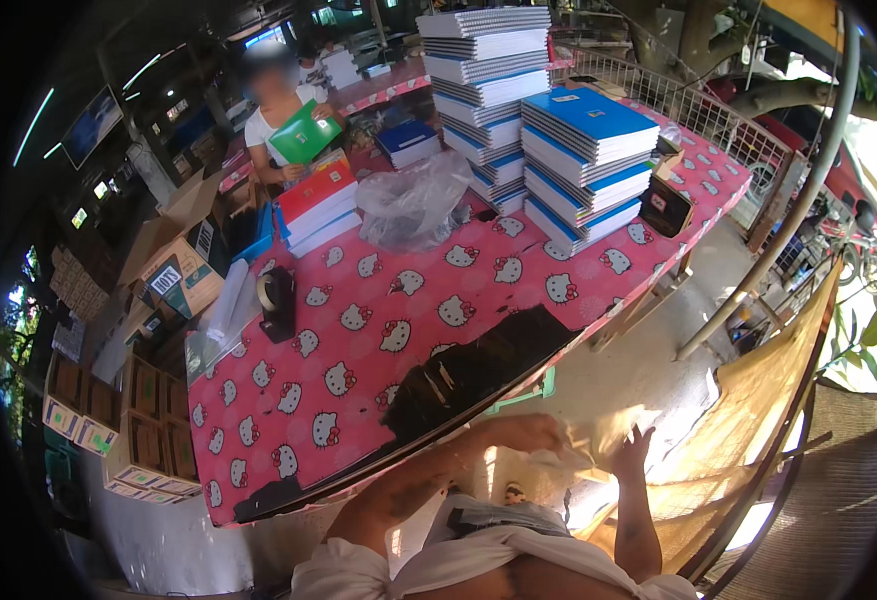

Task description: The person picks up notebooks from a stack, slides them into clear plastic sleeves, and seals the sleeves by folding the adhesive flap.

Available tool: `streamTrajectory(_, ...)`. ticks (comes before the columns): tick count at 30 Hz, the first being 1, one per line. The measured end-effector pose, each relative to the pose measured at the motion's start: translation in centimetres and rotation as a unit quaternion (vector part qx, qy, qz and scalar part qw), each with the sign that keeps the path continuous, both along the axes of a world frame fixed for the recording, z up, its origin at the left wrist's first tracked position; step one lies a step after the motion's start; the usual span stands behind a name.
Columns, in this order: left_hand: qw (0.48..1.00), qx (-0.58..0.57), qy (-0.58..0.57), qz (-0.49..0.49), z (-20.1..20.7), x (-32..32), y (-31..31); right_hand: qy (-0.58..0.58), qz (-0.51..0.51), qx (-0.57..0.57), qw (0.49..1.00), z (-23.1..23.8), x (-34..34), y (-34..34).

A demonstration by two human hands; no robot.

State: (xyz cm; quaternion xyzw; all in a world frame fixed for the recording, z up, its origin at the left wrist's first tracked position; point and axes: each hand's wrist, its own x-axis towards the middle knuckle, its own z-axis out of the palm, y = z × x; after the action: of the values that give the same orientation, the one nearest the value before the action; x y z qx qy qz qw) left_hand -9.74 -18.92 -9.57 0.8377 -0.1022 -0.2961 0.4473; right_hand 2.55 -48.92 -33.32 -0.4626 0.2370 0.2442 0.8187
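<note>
My left hand (530, 434) reaches across in front of my body, just off the table's near edge. Its fingers look curled, and something pale and blurred shows beside them; I cannot make out what it is. Farther right, my right hand (634, 452) is raised over the floor with its fingers apart, holding nothing that shows. Neither hand touches the table (358, 350), which has a pink cartoon-cat cover with a torn black patch (478, 375) along the near edge. Tall stacks of spiral notebooks (483, 100) and blue-covered notebooks (593, 115) stand at its far right.
A tape dispenser (276, 303), clear plastic bag (413, 205) and red-topped notebook stack (318, 200) sit on the table. Across it, a person (278, 120) holds a green notebook (304, 133). Cardboard boxes (183, 265) stand at left; a curved pole (788, 230) rises at right.
</note>
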Motion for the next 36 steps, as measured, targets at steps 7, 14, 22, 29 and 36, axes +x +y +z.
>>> streamTrajectory(7, 0.399, 0.115, -0.687, 0.596, 29.5, -20.0, 17.4, 0.023, 0.077, -0.026, 0.996, 0.7, -2.5, 0.4)
streamTrajectory(14, 0.695, 0.449, -0.282, 0.486, 10.9, -31.0, 15.5, -0.047, 0.235, -0.057, 0.969, 0.6, -6.1, 11.9)
streamTrajectory(22, 0.758, 0.233, 0.015, 0.609, 16.4, -56.8, 16.9, -0.302, 0.282, -0.011, 0.911, 14.0, -3.4, 23.8)
streamTrajectory(29, 0.072, 0.728, -0.543, 0.412, 31.1, -44.8, 17.9, -0.477, 0.358, -0.039, 0.802, 14.9, -6.2, 35.9)
streamTrajectory(36, 0.843, 0.271, 0.185, 0.427, -1.1, -55.9, 19.7, -0.694, 0.438, -0.214, 0.529, 10.9, -12.2, 49.8)
